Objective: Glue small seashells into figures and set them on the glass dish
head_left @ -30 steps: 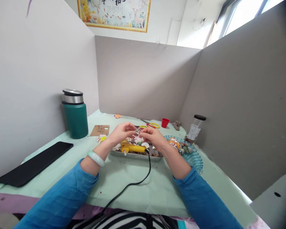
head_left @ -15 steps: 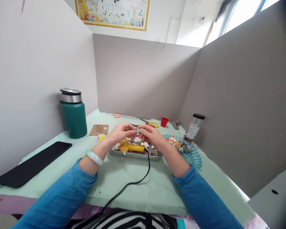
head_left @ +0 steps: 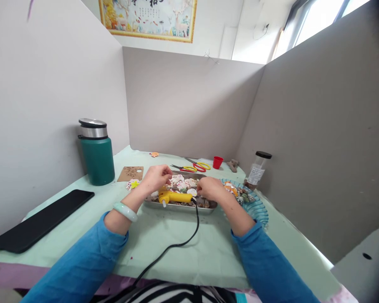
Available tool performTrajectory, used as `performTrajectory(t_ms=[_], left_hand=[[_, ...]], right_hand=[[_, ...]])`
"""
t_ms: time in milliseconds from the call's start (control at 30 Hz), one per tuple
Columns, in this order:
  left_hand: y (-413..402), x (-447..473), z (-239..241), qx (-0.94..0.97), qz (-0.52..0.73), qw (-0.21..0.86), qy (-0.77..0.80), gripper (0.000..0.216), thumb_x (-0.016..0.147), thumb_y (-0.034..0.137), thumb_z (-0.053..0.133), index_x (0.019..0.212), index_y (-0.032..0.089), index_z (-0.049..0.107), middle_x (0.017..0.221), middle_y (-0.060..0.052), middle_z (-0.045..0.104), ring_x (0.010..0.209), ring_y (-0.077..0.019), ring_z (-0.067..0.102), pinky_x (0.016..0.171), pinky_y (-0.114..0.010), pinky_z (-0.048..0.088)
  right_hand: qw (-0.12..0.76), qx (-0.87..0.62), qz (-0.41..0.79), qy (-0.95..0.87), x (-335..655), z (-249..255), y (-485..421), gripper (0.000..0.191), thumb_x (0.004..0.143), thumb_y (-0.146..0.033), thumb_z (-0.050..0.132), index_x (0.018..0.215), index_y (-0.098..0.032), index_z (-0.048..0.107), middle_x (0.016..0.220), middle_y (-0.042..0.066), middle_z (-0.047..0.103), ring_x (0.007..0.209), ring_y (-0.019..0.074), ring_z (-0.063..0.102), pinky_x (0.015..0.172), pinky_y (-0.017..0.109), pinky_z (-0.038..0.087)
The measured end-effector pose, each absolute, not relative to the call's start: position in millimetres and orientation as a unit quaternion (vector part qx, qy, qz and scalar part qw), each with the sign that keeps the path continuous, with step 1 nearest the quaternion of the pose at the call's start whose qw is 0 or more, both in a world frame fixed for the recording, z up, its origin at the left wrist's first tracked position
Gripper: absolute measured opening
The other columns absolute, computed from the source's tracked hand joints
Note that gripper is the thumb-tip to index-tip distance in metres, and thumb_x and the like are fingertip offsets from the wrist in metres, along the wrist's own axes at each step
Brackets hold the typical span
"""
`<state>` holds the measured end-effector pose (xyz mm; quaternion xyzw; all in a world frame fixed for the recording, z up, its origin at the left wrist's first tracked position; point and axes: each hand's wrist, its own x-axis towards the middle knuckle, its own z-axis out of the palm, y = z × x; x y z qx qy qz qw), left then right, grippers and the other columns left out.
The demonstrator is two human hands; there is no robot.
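Note:
A metal tray (head_left: 205, 210) full of shells (head_left: 180, 182) lies in front of me, with a yellow glue gun (head_left: 177, 197) resting across its near side. My left hand (head_left: 156, 176) hovers over the tray's left end, thumb and fingers pinched together; what they hold, if anything, is too small to make out. Over at the right end, my right hand (head_left: 210, 188) reaches down among the shells with its fingers drawn together. Its fingertips are partly hidden, so any piece between them cannot be named.
Right of the tray sits a blue plate (head_left: 259, 208) of shells. Behind are scissors (head_left: 189, 169), a red cup (head_left: 217, 162) and a black-lidded jar (head_left: 257, 170). A green bottle (head_left: 97, 160) and black mat (head_left: 44, 221) lie left. A cord (head_left: 167, 248) runs toward me.
My hands were together above the tray around a small shell-like piece. They have parted: the right went down and right into the shells, the left slightly left.

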<state>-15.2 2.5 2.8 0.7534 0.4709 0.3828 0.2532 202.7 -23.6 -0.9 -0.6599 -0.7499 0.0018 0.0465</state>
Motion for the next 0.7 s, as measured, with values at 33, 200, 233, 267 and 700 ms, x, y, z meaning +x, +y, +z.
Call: performTrajectory(t_ms=[33, 200, 233, 267, 700], left_hand=[[3, -16, 3, 0.753, 0.385, 0.247, 0.474, 0.003, 0.069, 0.019, 0.057, 0.067, 0.021, 0.059, 0.06, 0.001, 0.066, 0.061, -0.0185, 0.067, 0.062, -0.027, 0.048], [6, -20, 4, 0.738, 0.394, 0.227, 0.498, 0.004, 0.069, 0.018, 0.056, 0.07, 0.02, 0.059, 0.063, 0.0, 0.067, 0.06, -0.0179, 0.067, 0.062, -0.027, 0.048], [7, -20, 4, 0.737, 0.393, 0.227, 0.5, 0.004, 0.069, 0.018, 0.056, 0.071, 0.02, 0.059, 0.065, 0.0, 0.067, 0.06, -0.0177, 0.067, 0.062, -0.026, 0.048], [7, -21, 4, 0.738, 0.391, 0.227, 0.501, 0.005, 0.069, 0.018, 0.056, 0.072, 0.02, 0.059, 0.067, 0.0, 0.068, 0.061, -0.0174, 0.067, 0.062, -0.026, 0.048], [3, -19, 7, 0.761, 0.335, 0.182, 0.526, 0.016, 0.073, 0.023, 0.054, 0.08, 0.019, 0.068, 0.072, 0.0, 0.071, 0.066, -0.015, 0.067, 0.065, -0.023, 0.048]], right_hand=[[0.025, -0.657, -0.003, -0.753, 200, -2, -25, 0.011, 0.064, -0.014, 0.065, 0.07, -0.018, 0.072, 0.083, 0.012, 0.071, 0.084, 0.0257, 0.064, 0.068, 0.029, 0.042], [-0.024, -0.637, -0.033, -0.77, 188, -12, -23, 0.018, 0.07, -0.018, 0.063, 0.084, -0.016, 0.074, 0.093, 0.017, 0.07, 0.093, 0.0282, 0.063, 0.074, 0.031, 0.044], [-0.027, -0.632, -0.038, -0.773, 187, -14, -22, 0.019, 0.072, -0.019, 0.061, 0.087, -0.016, 0.073, 0.095, 0.017, 0.07, 0.094, 0.0277, 0.063, 0.075, 0.031, 0.044], [-0.03, -0.629, -0.043, -0.776, 186, -15, -21, 0.021, 0.074, -0.019, 0.06, 0.089, -0.015, 0.073, 0.096, 0.017, 0.07, 0.095, 0.0273, 0.063, 0.076, 0.031, 0.044], [-0.04, -0.624, -0.062, -0.778, 191, -12, -18, 0.027, 0.07, -0.016, 0.061, 0.093, -0.021, 0.074, 0.101, 0.011, 0.071, 0.094, 0.0242, 0.064, 0.072, 0.026, 0.045]])
